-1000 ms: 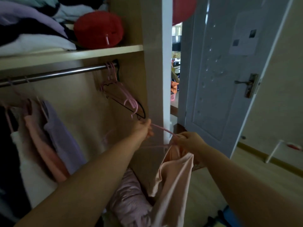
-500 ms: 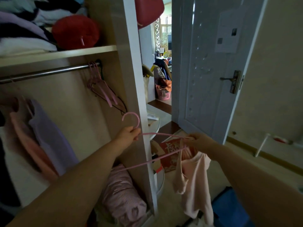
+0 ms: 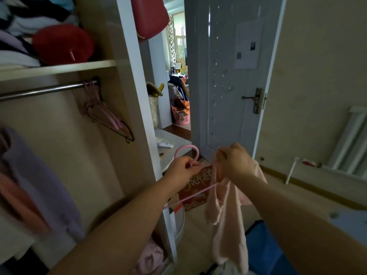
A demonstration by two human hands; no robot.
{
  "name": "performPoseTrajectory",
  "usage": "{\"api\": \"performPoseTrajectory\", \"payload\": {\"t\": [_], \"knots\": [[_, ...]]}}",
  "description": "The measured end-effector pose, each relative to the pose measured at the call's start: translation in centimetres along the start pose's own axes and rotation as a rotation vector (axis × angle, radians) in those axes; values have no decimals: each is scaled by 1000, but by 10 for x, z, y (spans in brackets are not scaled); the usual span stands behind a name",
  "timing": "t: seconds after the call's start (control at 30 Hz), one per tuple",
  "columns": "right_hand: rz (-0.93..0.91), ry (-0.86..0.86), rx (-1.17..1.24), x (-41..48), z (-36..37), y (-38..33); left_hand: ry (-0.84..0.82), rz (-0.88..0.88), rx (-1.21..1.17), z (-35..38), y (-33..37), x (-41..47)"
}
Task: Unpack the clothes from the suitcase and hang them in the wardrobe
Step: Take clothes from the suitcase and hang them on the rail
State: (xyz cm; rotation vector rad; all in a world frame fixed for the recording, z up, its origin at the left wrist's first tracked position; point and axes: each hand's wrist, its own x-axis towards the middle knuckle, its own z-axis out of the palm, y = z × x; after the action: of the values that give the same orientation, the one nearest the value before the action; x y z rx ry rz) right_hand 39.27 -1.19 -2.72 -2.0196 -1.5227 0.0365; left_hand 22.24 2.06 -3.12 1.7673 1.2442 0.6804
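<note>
Open wardrobe compartment (image 3: 83, 155) is sitting on the left, bounded on its right by a white vertical side panel (image 3: 137, 108) and above by a pale wooden shelf (image 3: 59, 68). A steel hanging rail (image 3: 45, 91) is running under the shelf. A bunch of empty pink plastic hangers (image 3: 103, 114) is crowding the rail's right end, a lilac garment (image 3: 39, 185) is hanging at the left, blurred, and a bare stretch of rail is showing between them. A grey panelled door (image 3: 224, 76) is standing open just right of the panel.

Both hands are working outside the compartment, in front of the panel's front edge. Left hand (image 3: 185, 170) is gripping a thin pink plastic hanger (image 3: 186, 152) at the neck, hook upright above the fist, lower bar slanting down-left across the panel edge. Right hand (image 3: 235, 163), just beside the left, is curling its fingers round the top of a pale pink soft-fabric garment (image 3: 226, 225) at the hanger's right end.

Garment is dangling limp and creased below the right hand, not on the rail, its hem hanging beside the blue suitcase (image 3: 264, 253) on the floor.
</note>
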Motion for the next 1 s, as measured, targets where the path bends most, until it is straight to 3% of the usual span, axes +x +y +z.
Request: {"api": "performPoseTrajectory", "payload": {"t": [0.13,0.3,0.43,0.53,0.6,0.67,0.77,0.83,0.9,1.0], "knots": [[-167,-28,62,-8,-12,-11,120,-27,-173,8,4,-5],[-356,-105,-38,-18,-23,-19,-20,28,-191,19,16,-15],[-433,-28,-145,-23,-35,-20,41,79,-223,18,25,-18],[-405,-88,-361,-25,-49,-12,80,132,-156,12,24,-18],[-288,-254,-279,-26,-48,-10,113,160,-146,12,20,-17],[-212,-280,-165,-26,-39,-7,230,193,-93,14,15,-16],[-135,-93,-110,-24,-26,2,577,231,56,10,0,-15],[-103,-21,-61,-22,-24,5,673,248,101,3,-16,-20],[-99,1,-6,-20,-25,3,533,154,57,3,-31,-26],[-149,13,42,-19,-24,-5,148,-44,29,9,-45,-38]]}}
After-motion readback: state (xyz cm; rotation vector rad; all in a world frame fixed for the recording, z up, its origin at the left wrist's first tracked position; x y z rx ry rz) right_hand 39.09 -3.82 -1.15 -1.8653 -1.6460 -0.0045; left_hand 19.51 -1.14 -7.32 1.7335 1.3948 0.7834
